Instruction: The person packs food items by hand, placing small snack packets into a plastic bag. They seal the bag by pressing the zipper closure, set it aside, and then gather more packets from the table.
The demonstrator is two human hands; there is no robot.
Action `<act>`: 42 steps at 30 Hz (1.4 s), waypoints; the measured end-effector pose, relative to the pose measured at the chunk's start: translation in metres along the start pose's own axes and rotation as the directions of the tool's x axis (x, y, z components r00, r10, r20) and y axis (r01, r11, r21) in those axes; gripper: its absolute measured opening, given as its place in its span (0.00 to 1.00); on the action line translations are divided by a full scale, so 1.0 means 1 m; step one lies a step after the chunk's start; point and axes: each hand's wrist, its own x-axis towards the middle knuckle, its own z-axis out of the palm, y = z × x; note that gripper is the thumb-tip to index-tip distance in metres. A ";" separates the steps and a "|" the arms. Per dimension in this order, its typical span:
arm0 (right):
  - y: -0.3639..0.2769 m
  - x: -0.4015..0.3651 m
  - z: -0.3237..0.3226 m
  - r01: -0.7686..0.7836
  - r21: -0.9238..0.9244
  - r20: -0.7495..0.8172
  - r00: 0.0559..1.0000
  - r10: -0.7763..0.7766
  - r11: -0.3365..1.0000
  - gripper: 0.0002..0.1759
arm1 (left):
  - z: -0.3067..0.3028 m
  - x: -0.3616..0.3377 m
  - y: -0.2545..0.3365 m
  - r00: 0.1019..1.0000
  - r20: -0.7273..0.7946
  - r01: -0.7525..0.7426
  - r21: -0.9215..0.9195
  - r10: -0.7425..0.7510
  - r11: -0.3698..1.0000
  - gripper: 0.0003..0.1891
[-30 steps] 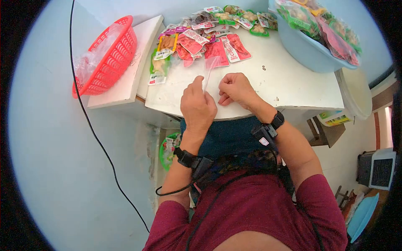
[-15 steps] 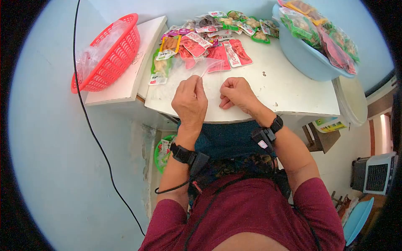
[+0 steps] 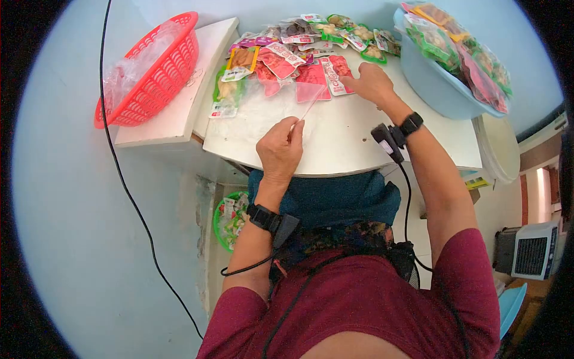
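My left hand (image 3: pixel 280 146) is closed in a pinch on the edge of a clear plastic bag (image 3: pixel 308 94), low over the front of the white table. The bag spreads flat toward the packets and partly covers one red packet. Further back, my right hand (image 3: pixel 372 85) reaches to the right edge of a red and white snack packet (image 3: pixel 338 73), its fingers apart. Whether the fingertips touch that packet is hard to make out. Beside it lie another red packet (image 3: pixel 283 58), a yellow-edged packet (image 3: pixel 241 62) and a green-edged packet (image 3: pixel 226 96).
A red basket (image 3: pixel 160 75) with clear plastic bags stands on the left ledge. At the back right, a light blue basin (image 3: pixel 430 84) is heaped with packets. More packets (image 3: pixel 353 33) line the table's back. A green basket (image 3: pixel 217 224) sits below, and a black cable (image 3: pixel 128 194) hangs left.
My right hand has moved from beside my left hand, forward and right to the red packet, and its fingers have opened. My left hand has shifted slightly right and nearer me, still pinching the bag.
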 end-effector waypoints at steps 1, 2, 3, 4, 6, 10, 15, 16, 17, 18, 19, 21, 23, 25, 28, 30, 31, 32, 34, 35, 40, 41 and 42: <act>0.000 0.004 0.004 -0.004 -0.039 0.041 0.999 0.005 0.999 0.35 | -0.001 -0.001 0.001 1.000 0.002 -0.006 -0.008 0.006 1.000 0.05; 0.000 0.008 0.008 -0.006 -0.078 0.080 0.997 0.012 0.997 0.35 | -0.001 -0.002 0.002 1.000 0.018 0.011 0.004 -0.011 1.000 0.05; -0.002 0.009 0.010 -0.035 -0.064 0.098 0.994 0.041 0.997 0.36 | -0.002 -0.002 0.003 0.999 0.033 0.026 0.015 -0.026 1.000 0.05; -0.004 0.011 0.011 -0.065 -0.052 0.115 0.991 0.070 0.997 0.36 | -0.002 -0.002 0.004 0.998 0.047 0.040 0.027 -0.041 0.999 0.05; -0.006 0.016 0.011 -0.098 -0.023 0.178 0.979 0.101 0.995 0.37 | -0.003 -0.002 0.003 0.998 0.043 0.033 0.028 -0.034 0.999 0.05; -0.003 0.022 0.011 -0.136 0.017 0.248 0.960 0.128 0.991 0.38 | 0.000 -0.002 0.002 1.000 0.016 -0.007 0.020 0.007 1.000 0.05; 0.002 0.025 0.019 -0.217 0.125 0.221 0.957 0.186 0.968 0.32 | -0.001 -0.003 0.002 0.999 0.017 0.035 -0.015 -0.034 0.999 0.06; 0.005 0.026 0.021 -0.205 0.159 0.185 0.967 0.175 0.966 0.31 | -0.001 -0.003 0.001 0.999 0.017 0.036 -0.020 -0.036 0.999 0.06; 0.009 0.026 0.024 -0.193 0.191 0.149 0.975 0.166 0.962 0.29 | -0.001 -0.003 0.001 0.999 0.020 0.030 -0.011 -0.030 0.999 0.06; 0.013 0.026 0.027 -0.189 0.261 0.125 0.979 0.161 0.947 0.28 | -0.001 -0.003 0.001 0.999 0.023 0.024 -0.002 -0.024 1.000 0.06; 0.018 0.025 0.030 -0.183 0.328 0.100 0.982 0.158 0.927 0.27 | -0.001 -0.003 0.000 1.000 0.026 0.017 0.006 -0.018 1.000 0.07; 0.024 0.021 0.026 -0.171 0.452 0.042 0.985 0.170 0.875 0.24 | -0.002 -0.003 0.000 0.999 0.029 0.014 0.010 -0.015 1.000 0.07; 0.025 0.005 0.010 -0.156 0.563 -0.018 0.979 0.201 0.811 0.22 | -0.003 -0.002 0.001 0.999 0.032 0.008 0.028 -0.009 1.000 0.07; 0.039 -0.005 0.002 -0.145 0.676 -0.005 0.980 0.201 0.722 0.20 | -0.004 -0.003 0.004 0.999 0.041 0.002 0.060 -0.004 0.998 0.07; 0.043 -0.035 -0.015 -0.199 0.805 0.056 0.963 0.262 0.559 0.17 | -0.001 -0.003 0.001 0.999 0.008 -0.033 0.039 0.032 0.999 0.06; 0.032 -0.066 -0.035 -0.236 0.876 0.132 0.956 0.261 0.422 0.15 | -0.002 -0.004 0.006 0.999 0.010 -0.035 0.013 0.035 0.999 0.06; 0.025 -0.085 -0.047 -0.250 0.907 0.177 0.956 0.233 0.338 0.14 | -0.004 -0.004 0.009 0.999 0.010 -0.038 0.002 0.038 0.999 0.06; 0.021 -0.101 -0.053 -0.271 0.928 0.224 0.954 0.198 0.255 0.14 | -0.004 -0.007 0.013 1.000 -0.006 -0.031 0.018 0.031 0.999 0.06; 0.015 -0.123 -0.054 -0.286 0.952 0.271 0.953 0.137 0.109 0.12 | -0.001 -0.012 0.019 0.999 -0.026 -0.024 0.032 0.025 0.999 0.06; 0.012 -0.132 -0.053 -0.297 0.954 0.291 0.950 0.110 0.038 0.12 | -0.002 -0.013 0.020 0.999 -0.022 -0.026 0.039 0.027 0.999 0.06; 0.007 -0.155 -0.036 -0.404 0.913 0.400 0.915 0.057 0.061 0.12 | -0.008 -0.017 0.029 1.000 -0.013 0.012 -0.001 -0.012 1.000 0.07; 0.005 -0.156 -0.034 -0.407 0.912 0.405 0.913 0.046 0.052 0.12 | -0.008 -0.018 0.031 1.000 -0.009 0.001 0.001 -0.001 1.000 0.07; 0.002 -0.156 -0.031 -0.407 0.912 0.406 0.913 0.033 0.044 0.12 | -0.008 -0.019 0.032 1.000 -0.007 -0.012 0.002 0.012 1.000 0.07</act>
